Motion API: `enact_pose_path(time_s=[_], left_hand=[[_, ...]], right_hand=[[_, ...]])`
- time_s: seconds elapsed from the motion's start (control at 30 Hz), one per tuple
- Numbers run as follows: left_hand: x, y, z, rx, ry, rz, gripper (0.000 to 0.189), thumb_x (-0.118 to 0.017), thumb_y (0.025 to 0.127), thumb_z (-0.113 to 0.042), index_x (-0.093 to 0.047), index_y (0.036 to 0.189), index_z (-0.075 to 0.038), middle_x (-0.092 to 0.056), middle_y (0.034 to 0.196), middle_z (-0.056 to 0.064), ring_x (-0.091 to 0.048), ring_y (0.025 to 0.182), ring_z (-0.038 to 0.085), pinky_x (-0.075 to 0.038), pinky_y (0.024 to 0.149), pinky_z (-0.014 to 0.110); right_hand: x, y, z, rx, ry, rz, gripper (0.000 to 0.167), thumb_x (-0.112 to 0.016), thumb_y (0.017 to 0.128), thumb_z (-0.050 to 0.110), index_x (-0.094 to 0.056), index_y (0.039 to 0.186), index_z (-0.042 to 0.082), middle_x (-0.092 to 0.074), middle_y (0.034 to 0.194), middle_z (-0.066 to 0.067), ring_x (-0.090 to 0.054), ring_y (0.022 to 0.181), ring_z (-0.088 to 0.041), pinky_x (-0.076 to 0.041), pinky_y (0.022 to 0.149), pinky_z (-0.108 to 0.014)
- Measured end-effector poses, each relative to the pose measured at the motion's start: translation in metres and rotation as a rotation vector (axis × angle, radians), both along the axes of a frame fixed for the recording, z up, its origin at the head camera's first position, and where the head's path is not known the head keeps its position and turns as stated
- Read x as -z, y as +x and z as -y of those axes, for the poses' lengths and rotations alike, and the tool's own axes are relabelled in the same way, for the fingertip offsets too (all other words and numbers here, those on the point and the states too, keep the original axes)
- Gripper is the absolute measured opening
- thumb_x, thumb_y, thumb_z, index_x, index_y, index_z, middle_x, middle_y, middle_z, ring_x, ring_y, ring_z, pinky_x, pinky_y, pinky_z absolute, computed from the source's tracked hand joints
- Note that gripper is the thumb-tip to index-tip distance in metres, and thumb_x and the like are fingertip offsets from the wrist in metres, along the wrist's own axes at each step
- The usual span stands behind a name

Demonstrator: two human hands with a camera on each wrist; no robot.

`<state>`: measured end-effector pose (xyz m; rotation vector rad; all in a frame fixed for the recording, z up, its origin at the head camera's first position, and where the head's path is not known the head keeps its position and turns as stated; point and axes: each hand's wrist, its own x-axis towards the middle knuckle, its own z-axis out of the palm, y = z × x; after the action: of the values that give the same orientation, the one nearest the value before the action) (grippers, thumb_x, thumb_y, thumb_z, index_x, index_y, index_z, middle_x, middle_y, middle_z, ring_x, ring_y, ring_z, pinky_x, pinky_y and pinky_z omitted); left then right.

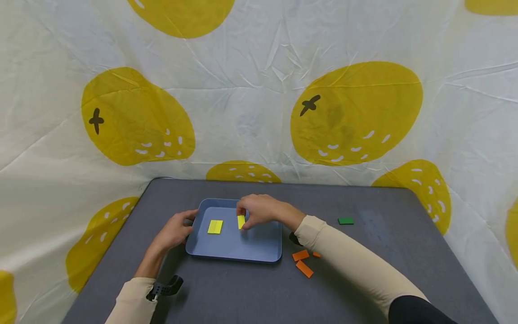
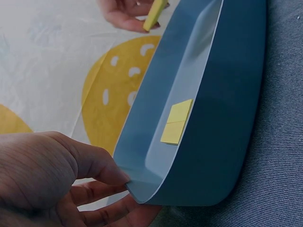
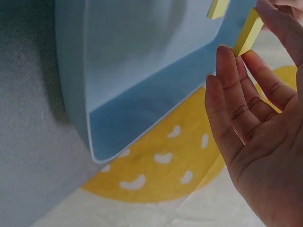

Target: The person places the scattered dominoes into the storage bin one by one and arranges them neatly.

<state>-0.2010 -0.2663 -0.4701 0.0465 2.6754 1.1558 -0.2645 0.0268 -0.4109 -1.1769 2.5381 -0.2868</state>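
A shallow blue tray [image 1: 255, 247] sits on the dark table. My left hand [image 1: 174, 230] grips its left edge, the thumb [image 2: 111, 170] at the rim and the other fingers against the outside wall. Above the middle of the tray, my right hand [image 1: 261, 210] pinches a small yellow block [image 3: 248, 33] between thumb and fingertips, holding it on end. Two more yellow blocks [image 1: 215, 227] lie side by side on the left part of the tray floor, their long edges together; the left wrist view shows this pair [image 2: 176, 121] too.
Several orange blocks [image 1: 304, 268] lie on the table [image 1: 226, 292] just right of the tray, one partly hidden by the right sleeve [image 1: 348, 256]. Farther right lies a green block [image 1: 346, 221]. A fruit-patterned cloth [image 1: 243, 117] hangs behind the table.
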Motion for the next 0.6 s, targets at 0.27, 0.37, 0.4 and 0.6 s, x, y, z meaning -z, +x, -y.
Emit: enact_pose_path(time_s=[0.27,0.37,0.4,0.6], left_hand=[[-0.001,-0.002,0.002,0.002,0.009,0.010,0.061,-0.053,0.093,0.007,-0.042,0.153,0.002,-0.056,0.135,0.028,-0.062,0.074,0.024,-0.053,0.057,0.036],[-0.001,-0.002,0.003,0.000,0.007,0.008,0.061,-0.053,0.093,0.007,-0.042,0.152,0.002,-0.056,0.135,0.028,-0.062,0.075,0.024,-0.052,0.057,0.036],[-0.001,-0.002,0.003,0.001,0.007,0.009,0.061,-0.053,0.093,0.007,-0.042,0.153,0.002,-0.056,0.136,0.028,-0.062,0.076,0.024,-0.053,0.057,0.036],[-0.002,-0.002,0.003,0.002,0.016,0.008,0.060,-0.053,0.094,0.007,-0.041,0.153,0.002,-0.055,0.136,0.028,-0.062,0.077,0.025,-0.053,0.058,0.036]], right_hand=[[0.007,-0.006,0.022,-0.008,0.046,-0.016,0.038,-0.082,0.082,0.047,-0.070,0.107,0.020,-0.065,0.101,0.008,-0.057,0.092,-0.009,-0.050,0.078,-0.031],[0.010,-0.008,0.028,-0.010,0.049,-0.017,0.039,-0.082,0.082,0.047,-0.071,0.107,0.019,-0.062,0.096,0.009,-0.055,0.089,-0.009,-0.048,0.075,-0.029],[0.011,-0.008,0.031,-0.009,0.052,-0.015,0.040,-0.082,0.082,0.047,-0.071,0.107,0.018,-0.061,0.094,0.009,-0.055,0.087,-0.010,-0.047,0.073,-0.028],[0.020,-0.010,0.043,-0.004,0.084,-0.014,0.042,-0.083,0.082,0.047,-0.071,0.106,0.015,-0.058,0.086,0.008,-0.053,0.077,-0.010,-0.041,0.064,-0.026]])
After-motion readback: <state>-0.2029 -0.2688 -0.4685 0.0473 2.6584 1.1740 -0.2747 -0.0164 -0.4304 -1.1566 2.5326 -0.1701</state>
